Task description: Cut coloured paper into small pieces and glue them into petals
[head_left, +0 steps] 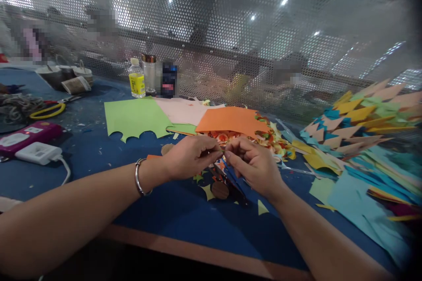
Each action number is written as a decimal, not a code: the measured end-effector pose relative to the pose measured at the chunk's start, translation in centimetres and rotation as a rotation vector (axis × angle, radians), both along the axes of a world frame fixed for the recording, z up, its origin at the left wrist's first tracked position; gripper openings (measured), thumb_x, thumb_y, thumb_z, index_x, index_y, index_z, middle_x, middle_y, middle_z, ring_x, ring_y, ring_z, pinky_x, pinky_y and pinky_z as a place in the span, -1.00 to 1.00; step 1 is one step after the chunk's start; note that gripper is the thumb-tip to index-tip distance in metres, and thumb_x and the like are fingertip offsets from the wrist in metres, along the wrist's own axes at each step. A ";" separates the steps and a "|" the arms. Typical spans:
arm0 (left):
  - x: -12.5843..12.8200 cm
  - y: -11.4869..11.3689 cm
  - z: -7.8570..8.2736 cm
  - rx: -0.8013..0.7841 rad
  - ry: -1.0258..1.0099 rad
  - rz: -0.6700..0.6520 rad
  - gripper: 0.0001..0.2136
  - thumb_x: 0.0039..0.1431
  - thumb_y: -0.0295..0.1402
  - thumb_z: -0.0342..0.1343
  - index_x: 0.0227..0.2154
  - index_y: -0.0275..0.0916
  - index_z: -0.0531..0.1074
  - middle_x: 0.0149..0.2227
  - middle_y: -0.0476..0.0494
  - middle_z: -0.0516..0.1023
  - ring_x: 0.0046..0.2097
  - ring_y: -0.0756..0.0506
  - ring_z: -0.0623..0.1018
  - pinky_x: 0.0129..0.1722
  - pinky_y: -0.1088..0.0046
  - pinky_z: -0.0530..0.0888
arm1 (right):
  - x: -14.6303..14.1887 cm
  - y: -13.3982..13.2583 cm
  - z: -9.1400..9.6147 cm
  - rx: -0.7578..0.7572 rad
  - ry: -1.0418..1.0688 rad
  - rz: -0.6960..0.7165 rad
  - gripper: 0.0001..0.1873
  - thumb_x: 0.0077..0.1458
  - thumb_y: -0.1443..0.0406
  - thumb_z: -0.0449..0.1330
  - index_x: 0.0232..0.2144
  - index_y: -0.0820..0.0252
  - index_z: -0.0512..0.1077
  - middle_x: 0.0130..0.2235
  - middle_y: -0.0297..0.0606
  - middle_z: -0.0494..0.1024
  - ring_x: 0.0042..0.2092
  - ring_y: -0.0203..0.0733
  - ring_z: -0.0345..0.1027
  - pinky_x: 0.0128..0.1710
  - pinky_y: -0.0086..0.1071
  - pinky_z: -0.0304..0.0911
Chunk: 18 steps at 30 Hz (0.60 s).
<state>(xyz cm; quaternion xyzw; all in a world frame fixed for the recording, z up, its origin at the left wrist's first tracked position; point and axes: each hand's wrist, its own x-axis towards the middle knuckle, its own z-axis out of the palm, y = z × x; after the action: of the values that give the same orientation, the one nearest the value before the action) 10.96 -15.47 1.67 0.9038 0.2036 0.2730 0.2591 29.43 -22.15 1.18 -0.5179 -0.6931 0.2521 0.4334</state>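
Observation:
My left hand (194, 156) and my right hand (252, 164) meet above the middle of the table, fingertips pinched together almost touching. Whatever they pinch is too small to name. Beneath them lies a dark, slim tool (235, 184), partly covered by my right hand. Beside it are a round brown disc (220, 190) and a pale green paper scrap (207, 192). Behind my hands spreads a pile of colourful paper cuttings (277, 140). Sheets of orange paper (227, 119), pink paper (184, 110) and green paper (136, 116) lie there too, the green one with scalloped cut-outs.
Left on the blue table (184, 228) are yellow-handled scissors (49, 110), a purple power strip (29, 136) and a white charger (38, 153). A bottle (136, 80) and a glass jar (150, 74) stand near the perforated screen (211, 44). Folded paper spikes (349, 118) rise at right.

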 end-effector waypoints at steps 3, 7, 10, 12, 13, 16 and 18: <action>-0.2 0.2 0.3 -0.019 0.023 -0.014 -0.77 0.29 -0.32 -0.04 -0.40 -0.27 0.45 -0.47 -0.06 0.45 -0.43 0.01 0.37 -0.41 0.47 0.26 | 0.2 0.1 -0.2 -0.018 0.005 -0.003 -0.83 0.15 0.21 0.16 -0.40 0.20 0.37 -0.54 -0.45 0.28 -0.60 -0.42 0.17 -0.61 -0.48 0.09; -0.4 0.6 0.6 -0.022 0.060 -0.049 -0.74 0.29 -0.34 -0.07 -0.40 -0.29 0.47 -0.46 -0.10 0.47 -0.43 0.01 0.38 -0.43 0.48 0.25 | 0.3 0.3 -0.3 -0.050 -0.003 0.016 -0.82 0.14 0.20 0.18 -0.40 0.20 0.37 -0.54 -0.44 0.32 -0.61 -0.42 0.17 -0.61 -0.48 0.10; -0.6 0.9 0.5 -0.063 0.043 -0.032 -0.79 0.25 -0.34 -0.02 -0.33 -0.29 0.50 -0.44 -0.10 0.51 -0.44 0.01 0.40 -0.44 0.49 0.26 | 0.3 0.5 -0.3 -0.065 -0.014 0.012 -0.81 0.14 0.19 0.18 -0.41 0.20 0.37 -0.55 -0.45 0.32 -0.61 -0.42 0.17 -0.61 -0.48 0.10; -0.6 1.0 0.3 -0.101 0.030 -0.006 -0.81 0.22 -0.33 0.01 -0.34 -0.28 0.50 -0.46 -0.08 0.51 -0.46 0.02 0.40 -0.46 0.49 0.26 | 0.3 0.6 -0.2 -0.062 -0.030 0.006 -0.81 0.15 0.19 0.17 -0.41 0.19 0.37 -0.56 -0.46 0.31 -0.61 -0.42 0.17 -0.62 -0.49 0.10; -0.6 1.1 0.2 -0.114 0.030 0.004 -0.81 0.21 -0.32 0.02 -0.37 -0.29 0.50 -0.48 -0.08 0.50 -0.47 0.03 0.40 -0.47 0.49 0.26 | 0.2 0.6 -0.2 -0.061 -0.040 0.006 -0.81 0.15 0.19 0.17 -0.41 0.19 0.37 -0.57 -0.46 0.30 -0.61 -0.42 0.17 -0.62 -0.49 0.10; -0.6 1.2 0.0 -0.188 0.029 0.019 -0.79 0.20 -0.28 0.04 -0.41 -0.29 0.49 -0.50 -0.09 0.50 -0.49 0.03 0.40 -0.50 0.49 0.27 | 0.1 0.4 0.0 -0.055 -0.061 0.002 -0.83 0.16 0.21 0.15 -0.40 0.19 0.38 -0.57 -0.46 0.29 -0.60 -0.41 0.16 -0.62 -0.49 0.10; -0.5 1.2 0.0 -0.339 -0.016 0.004 -0.79 0.21 -0.26 0.05 -0.35 -0.29 0.50 -0.45 -0.11 0.54 -0.45 0.02 0.48 -0.47 0.50 0.33 | 0.0 0.2 0.1 -0.053 -0.064 -0.005 -0.84 0.16 0.21 0.14 -0.40 0.18 0.37 -0.57 -0.46 0.29 -0.60 -0.41 0.16 -0.62 -0.49 0.11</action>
<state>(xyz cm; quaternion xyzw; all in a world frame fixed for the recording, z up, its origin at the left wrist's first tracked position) 10.46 -14.30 1.67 0.8446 0.2464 0.2423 0.4090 29.44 -21.92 1.30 -0.5386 -0.6985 0.2525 0.3978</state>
